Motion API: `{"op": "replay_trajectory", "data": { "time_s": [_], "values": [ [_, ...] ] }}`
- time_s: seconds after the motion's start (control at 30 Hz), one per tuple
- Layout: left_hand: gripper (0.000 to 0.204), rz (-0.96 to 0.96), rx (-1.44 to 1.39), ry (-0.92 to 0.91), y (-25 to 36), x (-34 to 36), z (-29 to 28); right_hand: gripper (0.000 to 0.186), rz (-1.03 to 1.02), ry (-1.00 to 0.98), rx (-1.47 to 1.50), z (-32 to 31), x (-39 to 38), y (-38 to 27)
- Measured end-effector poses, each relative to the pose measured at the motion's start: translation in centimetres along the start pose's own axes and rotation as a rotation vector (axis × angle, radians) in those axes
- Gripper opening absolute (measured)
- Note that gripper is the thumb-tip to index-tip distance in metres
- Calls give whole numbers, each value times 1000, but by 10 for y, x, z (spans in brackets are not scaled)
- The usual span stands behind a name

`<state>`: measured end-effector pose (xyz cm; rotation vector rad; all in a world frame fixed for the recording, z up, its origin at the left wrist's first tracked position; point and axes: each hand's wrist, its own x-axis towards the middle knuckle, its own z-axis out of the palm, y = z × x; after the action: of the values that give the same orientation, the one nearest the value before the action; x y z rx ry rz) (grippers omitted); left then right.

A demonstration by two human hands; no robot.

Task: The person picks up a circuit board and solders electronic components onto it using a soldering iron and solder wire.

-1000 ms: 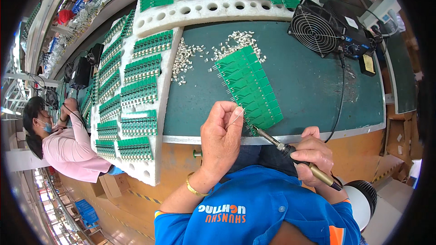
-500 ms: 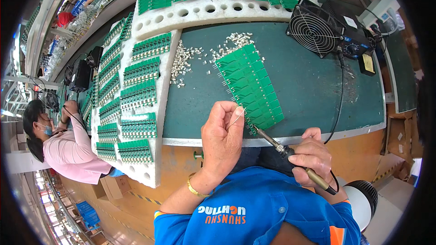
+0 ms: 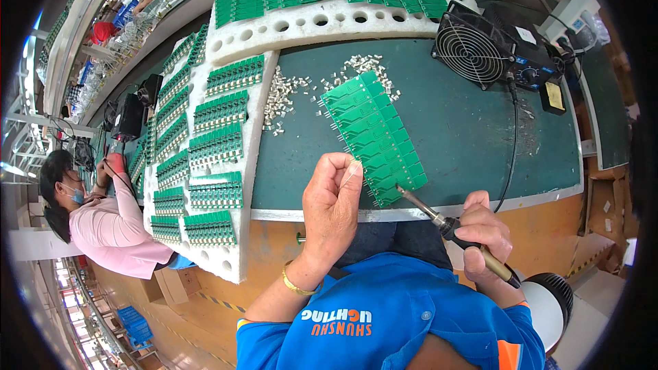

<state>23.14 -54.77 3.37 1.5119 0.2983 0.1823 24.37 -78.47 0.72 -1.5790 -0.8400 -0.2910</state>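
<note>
A green circuit board panel (image 3: 375, 138) lies at a slant on the bench, with metal pins sticking out along its left edge. My left hand (image 3: 334, 199) is closed in a pinch at that edge, thumb against forefinger, on a thin solder wire that hardly shows now. My right hand (image 3: 483, 233) grips a soldering iron (image 3: 449, 225) by its dark and brass-coloured handle. The iron's tip points up and left, over the lower right part of the panel; whether it touches the board I cannot tell.
Small white connectors (image 3: 279, 99) lie in heaps behind and left of the panel. White foam trays (image 3: 255, 116) hold rows of green boards at left and back. A fan (image 3: 473, 46) and a soldering station (image 3: 531, 72) stand at right; the iron's cord (image 3: 515, 154) hangs nearby. A co-worker (image 3: 113, 229) sits at left.
The iron's tip has moved right and slightly up, away from the panel's lower left pins, my right hand shifting right with it. My left hand has drawn slightly left; its wire shows less.
</note>
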Motion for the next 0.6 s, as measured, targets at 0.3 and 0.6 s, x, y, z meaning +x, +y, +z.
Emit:
{"op": "replay_trajectory", "data": {
  "time_s": [0.3,0.6],
  "values": [
    [7,85,22,-9,0,-2,0,22,13,-86,64,8,4,2],
    [8,123,87,35,1,-2,4,20,9,-118,11,7,7,-1]
  ]
}}
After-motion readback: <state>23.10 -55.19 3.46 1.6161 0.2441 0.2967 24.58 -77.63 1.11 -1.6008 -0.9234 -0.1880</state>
